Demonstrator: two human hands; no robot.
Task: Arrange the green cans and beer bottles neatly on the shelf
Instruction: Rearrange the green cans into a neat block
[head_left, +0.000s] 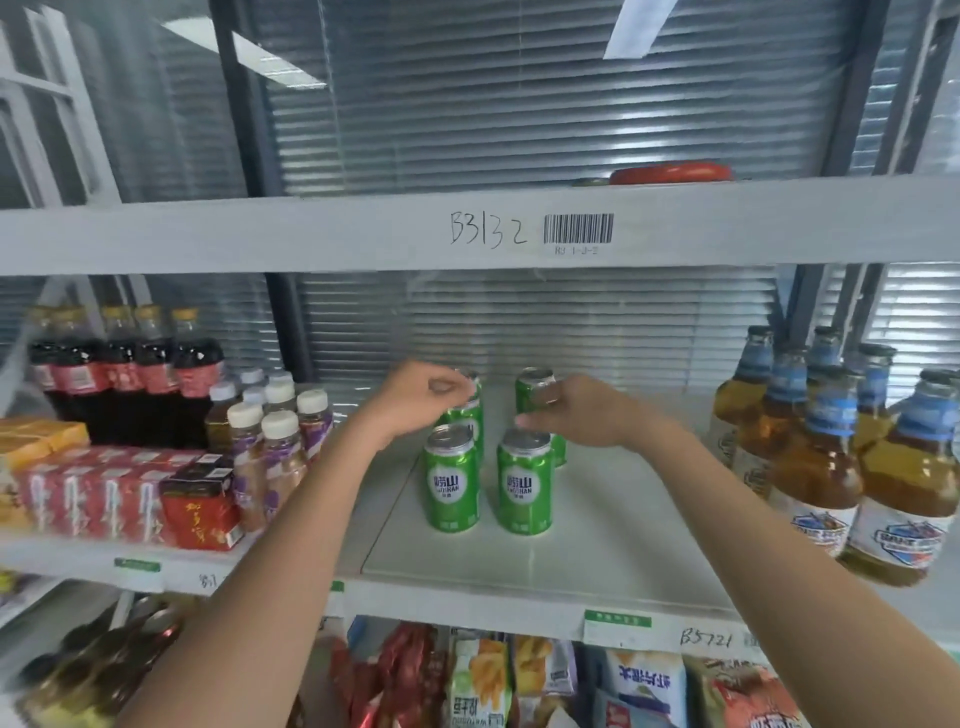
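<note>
2 green cans (451, 478) stand upright side by side near the middle of the shelf (597, 530). Behind them, the left hand (421, 397) curls around the top of a rear can (470, 410), and the right hand (576, 410) grips another rear can (535, 389). Beer bottles (831, 457) cluster at the right.

Green cans (480, 457) upright, two rows mid-shelf — amber beer bottles (836, 452) clustered at right.
</note>
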